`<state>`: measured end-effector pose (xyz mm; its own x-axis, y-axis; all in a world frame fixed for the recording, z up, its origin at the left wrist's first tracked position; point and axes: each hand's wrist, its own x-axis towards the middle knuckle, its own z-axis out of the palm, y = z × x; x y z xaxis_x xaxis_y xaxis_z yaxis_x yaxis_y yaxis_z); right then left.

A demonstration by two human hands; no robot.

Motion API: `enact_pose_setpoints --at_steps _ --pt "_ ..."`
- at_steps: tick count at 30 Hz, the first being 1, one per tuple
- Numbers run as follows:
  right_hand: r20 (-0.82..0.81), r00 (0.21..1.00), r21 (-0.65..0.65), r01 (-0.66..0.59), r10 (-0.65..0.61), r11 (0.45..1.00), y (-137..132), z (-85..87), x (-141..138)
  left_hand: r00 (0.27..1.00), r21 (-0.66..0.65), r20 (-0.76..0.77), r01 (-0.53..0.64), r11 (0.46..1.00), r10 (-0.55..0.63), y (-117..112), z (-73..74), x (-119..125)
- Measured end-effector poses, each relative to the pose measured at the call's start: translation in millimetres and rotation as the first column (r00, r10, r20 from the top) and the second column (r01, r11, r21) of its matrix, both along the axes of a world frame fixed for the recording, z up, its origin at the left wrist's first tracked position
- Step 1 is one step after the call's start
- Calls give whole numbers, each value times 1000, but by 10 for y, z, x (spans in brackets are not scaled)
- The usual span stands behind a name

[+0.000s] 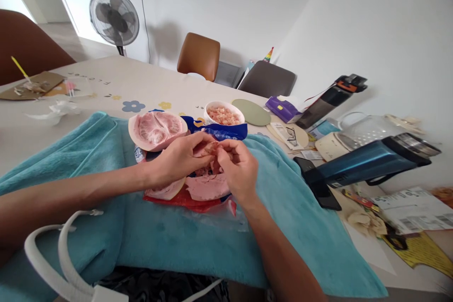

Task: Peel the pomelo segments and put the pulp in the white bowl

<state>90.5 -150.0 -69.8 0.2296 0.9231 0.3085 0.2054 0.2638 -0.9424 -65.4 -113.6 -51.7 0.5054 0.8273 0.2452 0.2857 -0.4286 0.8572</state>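
Note:
My left hand (179, 159) and my right hand (238, 170) meet over a plastic bag (212, 132) on a teal towel (283, 207). Both are closed on a pink piece of pomelo flesh (207, 148), fingers pinching it from either side. Beneath the hands lie pieces of pink pomelo peel (207, 188). An open pomelo half (157, 130) rests just beyond my left hand. A white bowl (224, 114) with peeled pink pulp stands behind the bag.
A blue thermos (368, 163) lies to the right beside a black phone (316, 184), a dark bottle (331, 99), a purple tissue pack (283, 109), a green coaster (252, 112), glasses and papers. Chairs (198, 55) and a fan (113, 18) stand beyond the table.

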Motion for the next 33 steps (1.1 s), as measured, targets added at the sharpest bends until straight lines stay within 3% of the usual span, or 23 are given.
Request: enact_pose_setpoints --at_steps 3,6,13,19,27,33 --pt "-286 953 -74 -124 98 990 26 19 15 999 -125 39 38 991 -33 21 78 -2" --pt "-444 881 -83 -223 164 971 36 39 17 996 -190 78 66 980 -52 40 141 -12" --pt "-634 743 -72 -331 213 941 30 51 -3 939 -418 311 275 866 -148 81 71 -66" --pt "-725 651 -93 -417 226 904 44 88 41 918 -503 366 332 798 -151 121 49 -71" --pt "-739 639 -121 -436 213 892 88 126 98 932 -512 356 255 820 -68 102 79 -40" --pt "-609 778 -103 -272 155 957 74 70 76 930 -494 363 245 834 -58 84 86 -36"
